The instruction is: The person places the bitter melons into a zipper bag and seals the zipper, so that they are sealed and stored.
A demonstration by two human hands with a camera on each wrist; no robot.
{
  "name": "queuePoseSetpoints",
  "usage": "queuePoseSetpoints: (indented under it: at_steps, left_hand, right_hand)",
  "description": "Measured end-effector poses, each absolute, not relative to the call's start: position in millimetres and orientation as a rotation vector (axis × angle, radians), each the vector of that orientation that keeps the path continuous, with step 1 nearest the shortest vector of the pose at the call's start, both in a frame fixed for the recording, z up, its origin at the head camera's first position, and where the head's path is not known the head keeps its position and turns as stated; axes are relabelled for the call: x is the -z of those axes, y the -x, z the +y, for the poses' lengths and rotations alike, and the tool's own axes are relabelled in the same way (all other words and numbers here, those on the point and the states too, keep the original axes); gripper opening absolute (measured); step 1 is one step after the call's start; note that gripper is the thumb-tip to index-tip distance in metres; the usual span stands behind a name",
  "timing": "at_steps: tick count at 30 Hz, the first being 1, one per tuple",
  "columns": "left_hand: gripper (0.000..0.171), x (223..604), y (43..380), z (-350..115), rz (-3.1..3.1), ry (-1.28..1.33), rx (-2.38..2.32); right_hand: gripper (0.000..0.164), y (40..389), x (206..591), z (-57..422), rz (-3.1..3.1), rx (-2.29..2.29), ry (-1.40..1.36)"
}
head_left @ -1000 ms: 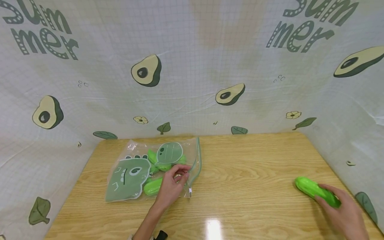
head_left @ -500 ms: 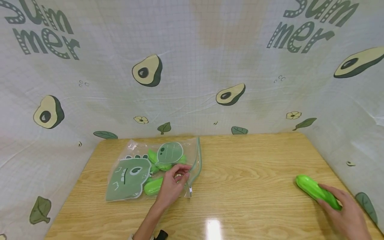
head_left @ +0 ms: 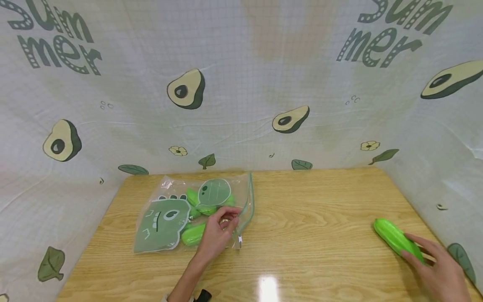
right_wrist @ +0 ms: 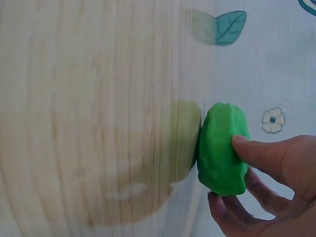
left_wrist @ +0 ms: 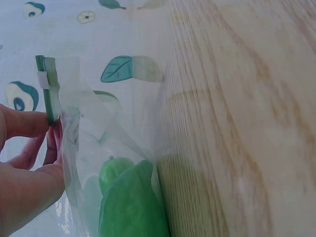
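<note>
A clear zip bag with a green dinosaur print lies flat at the table's left, several green pieces showing through its plastic. My left hand pinches the bag's opening by the green-edged zip strip, thumb against fingers. In the left wrist view the green zip strip stands up from those fingertips, its white slider above them. At the far right, my right hand holds the near end of a bright green ridged toy cucumber. The right wrist view has the thumb on one side of the cucumber and fingers curled at its lower end.
A wooden table spreads between the two hands. Pale cloth with avocado and leaf prints rises along the back and both sides. Inside the bag, one green piece lies beside the left wrist.
The cucumber has swung slightly, its far end pointing farther away from me, and my right hand has shifted a little to the right. My left hand keeps its pinch on the bag.
</note>
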State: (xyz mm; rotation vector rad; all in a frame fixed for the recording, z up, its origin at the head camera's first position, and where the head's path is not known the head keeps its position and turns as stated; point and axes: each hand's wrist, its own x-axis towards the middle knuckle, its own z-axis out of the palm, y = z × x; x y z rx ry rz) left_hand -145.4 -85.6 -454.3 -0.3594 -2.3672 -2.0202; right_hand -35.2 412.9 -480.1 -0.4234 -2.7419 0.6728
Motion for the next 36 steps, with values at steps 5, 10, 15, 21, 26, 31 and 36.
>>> queuePoseSetpoints:
  at_steps: [5, 10, 15, 21, 26, 31, 36]
  left_hand:
    - [0.019, 453.2, 144.9, -86.0, -2.372, 0.358, 2.015]
    - [0.019, 453.5, 144.6, -86.2, -2.372, 0.363, 2.01]
    - [0.019, 454.6, 144.7, -86.1, -2.368, 0.368, 2.012]
    - [0.019, 455.8, 144.6, -86.5, -2.365, 0.376, 2.001]
    - [0.019, 456.4, 144.3, -87.0, -2.361, 0.38, 1.996]
    - [0.019, 456.7, 143.9, -87.4, -2.363, 0.389, 1.986]
    - [0.018, 456.6, 143.6, -87.9, -2.36, 0.396, 1.99]
  right_hand:
    - [0.056, 35.7, 479.7, 410.6, -2.775, -0.732, 0.583]
    - [0.06, 35.0, 477.7, 409.7, -2.785, -0.711, 0.677]
    - [0.064, 35.0, 475.5, 410.3, -2.777, -0.705, 0.75]
    - [0.064, 36.4, 477.3, 413.2, -2.764, -0.728, 0.761]
    - [0.065, 36.7, 479.4, 417.3, -2.757, -0.699, 0.727]
    - [0.066, 37.4, 481.5, 419.5, -2.738, -0.723, 0.738]
    - [0.067, 39.6, 480.2, 418.8, -2.732, -0.768, 0.775]
